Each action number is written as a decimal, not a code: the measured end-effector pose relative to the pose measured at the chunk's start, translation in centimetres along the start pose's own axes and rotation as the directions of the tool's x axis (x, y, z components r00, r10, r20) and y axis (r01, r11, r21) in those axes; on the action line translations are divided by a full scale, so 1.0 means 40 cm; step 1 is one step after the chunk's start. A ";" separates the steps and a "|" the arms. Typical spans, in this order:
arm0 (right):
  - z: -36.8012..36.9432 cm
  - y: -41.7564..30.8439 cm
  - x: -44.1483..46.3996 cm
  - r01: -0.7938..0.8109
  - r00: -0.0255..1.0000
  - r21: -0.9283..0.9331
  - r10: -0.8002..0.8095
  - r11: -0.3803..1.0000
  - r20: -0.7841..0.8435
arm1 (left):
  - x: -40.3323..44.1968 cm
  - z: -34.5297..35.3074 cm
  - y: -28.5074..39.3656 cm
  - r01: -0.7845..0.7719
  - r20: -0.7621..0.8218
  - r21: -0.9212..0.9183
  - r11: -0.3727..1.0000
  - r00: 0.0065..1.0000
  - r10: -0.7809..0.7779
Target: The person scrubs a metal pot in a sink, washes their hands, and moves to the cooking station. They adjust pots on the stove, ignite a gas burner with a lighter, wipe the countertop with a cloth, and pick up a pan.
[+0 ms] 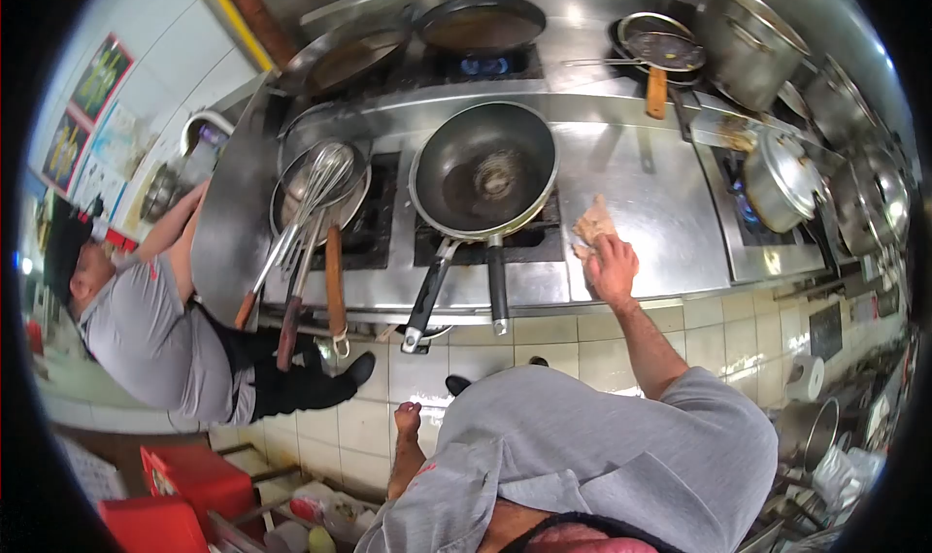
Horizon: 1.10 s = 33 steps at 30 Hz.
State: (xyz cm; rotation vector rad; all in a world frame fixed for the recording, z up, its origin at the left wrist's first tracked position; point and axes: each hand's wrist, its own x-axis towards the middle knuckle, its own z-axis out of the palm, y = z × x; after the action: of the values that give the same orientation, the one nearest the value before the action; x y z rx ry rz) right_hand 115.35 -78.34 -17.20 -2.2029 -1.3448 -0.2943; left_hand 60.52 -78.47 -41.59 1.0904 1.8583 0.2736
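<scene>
My right hand is closed on a crumpled light-brown cloth, pressed against the steel stove top to the right of the pans. Low beside my body hangs my left hand, its fingers curled; whether anything is in it is too small to tell. A deep dark wok sits on the middle burner, with two black handles pointing toward me. Left of it, a whisk and other long-handled tools lie across a metal bowl.
Two dark pans stand at the back, one over a blue flame. At right are a strainer, a lidded pot over a flame and a tall pot. A co-worker stands at left, near red containers.
</scene>
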 end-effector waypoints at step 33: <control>0.075 0.027 0.049 0.024 0.999 -0.029 -0.024 0.999 0.022 | -0.143 0.030 -0.003 -0.075 -0.183 0.107 0.991 0.979 0.094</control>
State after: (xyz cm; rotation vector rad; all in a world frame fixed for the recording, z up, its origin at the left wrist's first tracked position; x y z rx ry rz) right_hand 116.96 -75.59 -19.17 -2.2211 -1.3875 -0.3016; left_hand 62.40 -83.28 -38.84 1.2509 2.0131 0.3461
